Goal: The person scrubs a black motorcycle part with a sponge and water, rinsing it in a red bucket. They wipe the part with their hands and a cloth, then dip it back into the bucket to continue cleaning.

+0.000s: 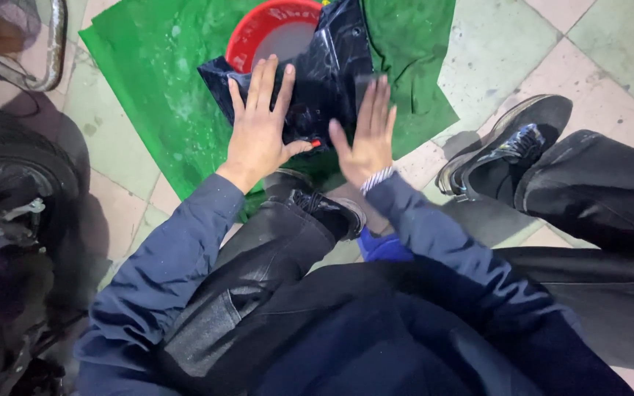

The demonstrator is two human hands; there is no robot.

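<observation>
A wet, dark navy piece of cloth or plastic (pixel 328 70) lies spread over a green sheet (pixel 163 81) on the tiled floor, partly covering a red basin (pixel 258 29). My left hand (pixel 258 125) lies flat on the dark material's left part, fingers spread. My right hand (pixel 368 132) presses flat on its lower right part, fingers together and extended. A small red spot (pixel 317 144) shows between my hands. Neither hand grips anything.
My legs in dark trousers and black shoes (pixel 328 209) (pixel 504 143) frame the work area. A motorbike tyre and dark machine parts (pixel 9 220) stand at the left. Pale floor tiles (pixel 544 44) lie beyond the green sheet.
</observation>
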